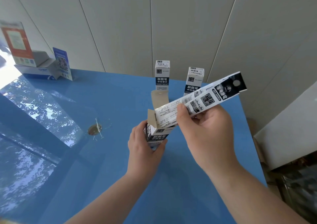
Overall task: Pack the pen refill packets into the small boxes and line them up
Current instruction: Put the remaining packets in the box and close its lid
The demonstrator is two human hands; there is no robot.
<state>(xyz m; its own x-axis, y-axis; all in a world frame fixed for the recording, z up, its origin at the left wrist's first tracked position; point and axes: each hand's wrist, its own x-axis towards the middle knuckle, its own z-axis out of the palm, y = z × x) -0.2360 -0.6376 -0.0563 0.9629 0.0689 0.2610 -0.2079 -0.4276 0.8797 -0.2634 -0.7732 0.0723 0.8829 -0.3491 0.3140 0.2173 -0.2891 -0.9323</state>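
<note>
Left hand [144,148] grips an open cardboard box [157,131]; right hand [205,129] pinches a long, flat printed packet [202,100], its end inside the box's mouth.

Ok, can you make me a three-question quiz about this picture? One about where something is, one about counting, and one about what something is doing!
1. Where do the finished boxes stand?
A. At the far edge of the blue table, by the wall
B. On the floor
C. Stacked on the person's arm

2. How many closed boxes stand upright on the table?
A. Five
B. Two
C. None

3. How is the box in the left hand?
A. Taped shut
C. Crushed flat
B. Open at the top, flaps up

Answers:
1 A: the left closed box and the right closed box stand at the back of the blue table, near the wall.
2 B: only those two stand there.
3 B: the left hand holds the open box with its flaps raised, while the right hand slides the refill packet in.
</note>
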